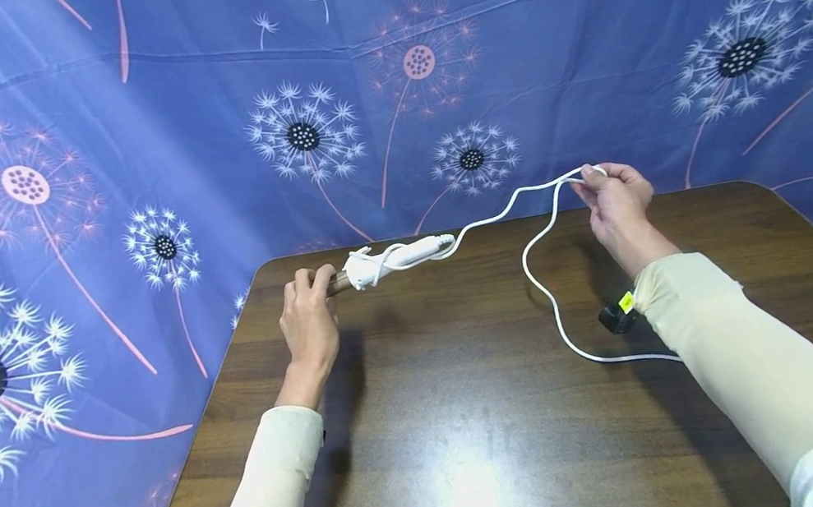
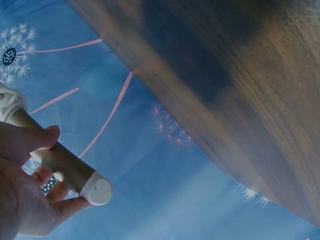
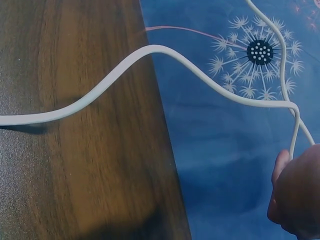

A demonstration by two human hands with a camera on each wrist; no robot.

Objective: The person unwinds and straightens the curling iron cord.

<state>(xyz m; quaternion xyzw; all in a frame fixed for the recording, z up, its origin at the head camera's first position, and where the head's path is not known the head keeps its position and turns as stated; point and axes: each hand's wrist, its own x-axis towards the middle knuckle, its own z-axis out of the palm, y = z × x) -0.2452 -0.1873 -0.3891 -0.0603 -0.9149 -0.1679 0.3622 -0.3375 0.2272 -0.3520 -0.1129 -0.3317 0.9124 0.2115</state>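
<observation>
A white-handled curling iron (image 1: pixel 410 254) is held up at the far left part of the table. My left hand (image 1: pixel 309 317) grips its brown barrel, thumb on one side and fingers on the other. In the left wrist view the barrel (image 2: pixel 70 167) ends in a white tip (image 2: pixel 97 190). A turn of the white cord (image 1: pixel 486 219) loops around the handle. From the handle's end the cord stretches right to my right hand (image 1: pixel 616 198), which pinches it between thumb and fingers. Beyond that pinch, the cord (image 3: pixel 115 75) sags back down onto the table and runs under the right forearm.
The brown wooden table (image 1: pixel 420 384) has a rounded far edge against a blue dandelion-print cloth (image 1: pixel 201 143). A small black object (image 1: pixel 617 318) with a yellow tag (image 1: pixel 626 302) shows beside the right sleeve cuff.
</observation>
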